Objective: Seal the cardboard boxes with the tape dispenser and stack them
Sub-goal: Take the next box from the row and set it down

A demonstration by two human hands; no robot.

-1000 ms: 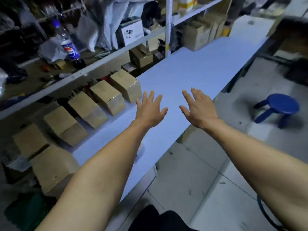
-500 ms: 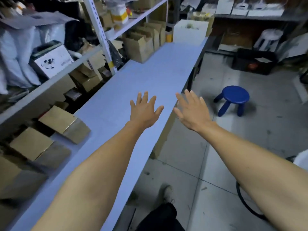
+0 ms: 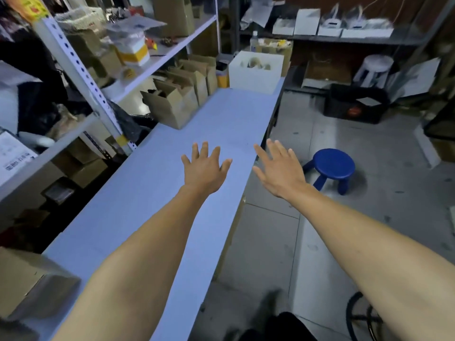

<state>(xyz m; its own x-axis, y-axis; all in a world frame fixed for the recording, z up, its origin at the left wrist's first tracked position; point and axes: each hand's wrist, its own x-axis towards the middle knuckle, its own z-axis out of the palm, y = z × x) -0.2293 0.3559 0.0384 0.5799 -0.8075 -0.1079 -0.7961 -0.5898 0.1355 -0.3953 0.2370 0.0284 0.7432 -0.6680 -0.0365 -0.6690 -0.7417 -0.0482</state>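
So both hands are empty right now. The left hand (image 3: 205,168) hovers flat over the long blue table (image 3: 138,193) with its fingers spread, and the right hand (image 3: 279,171) hangs just past the table's right edge, fingers straight and loose too. Nothing gripped, nothing touched as far as I can see.

The boxes are at the far end of the table, well ahead of the hands. There's a row of open cardboard boxes (image 3: 182,94) along the table's left edge, flaps standing up. I count roughly four, but they overlap and the back ones blur, so don't quote me. One more closed-looking box (image 3: 32,281) sits at the table's near left corner. A white bin (image 3: 254,72) stands across the table's far end. I can't spot a tape dispenser anywhere; it may be the blurry stuff in that bin, no idea.

Handling guess: small corrugated boxes, light and fairly stiff, but the walls will flex while the flaps are open. I'd grab one by two opposite sides low down, not by the flaps, which will just fold.

Also a blue stool (image 3: 332,166) on the floor to the right of the table.
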